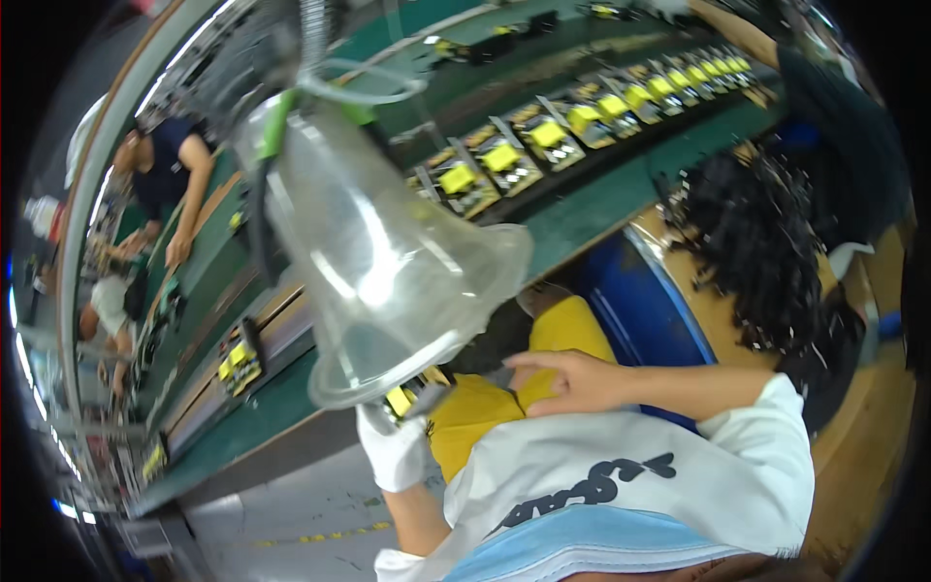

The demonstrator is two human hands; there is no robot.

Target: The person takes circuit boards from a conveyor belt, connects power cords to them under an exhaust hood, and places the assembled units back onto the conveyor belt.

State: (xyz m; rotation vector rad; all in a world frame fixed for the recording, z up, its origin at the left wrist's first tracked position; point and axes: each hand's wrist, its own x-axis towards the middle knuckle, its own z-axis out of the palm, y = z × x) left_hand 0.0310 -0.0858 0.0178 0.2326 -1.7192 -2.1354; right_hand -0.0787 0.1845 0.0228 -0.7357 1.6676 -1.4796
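My left hand, in a white glove, is closed around a small circuit board with a yellow block and silvery metal parts. It sits just below the rim of a clear plastic bell-shaped hood, which covers part of the view of the board. Bare and above my yellow-clad lap, my right hand has its index finger stretched out and the other fingers partly bent. Nothing shows in it.
Along the green bench runs a row of similar boards. Another board lies left of the hood. Black cables are heaped at right, above a blue bin. Co-workers sit across at left; another person's arm reaches in upper right.
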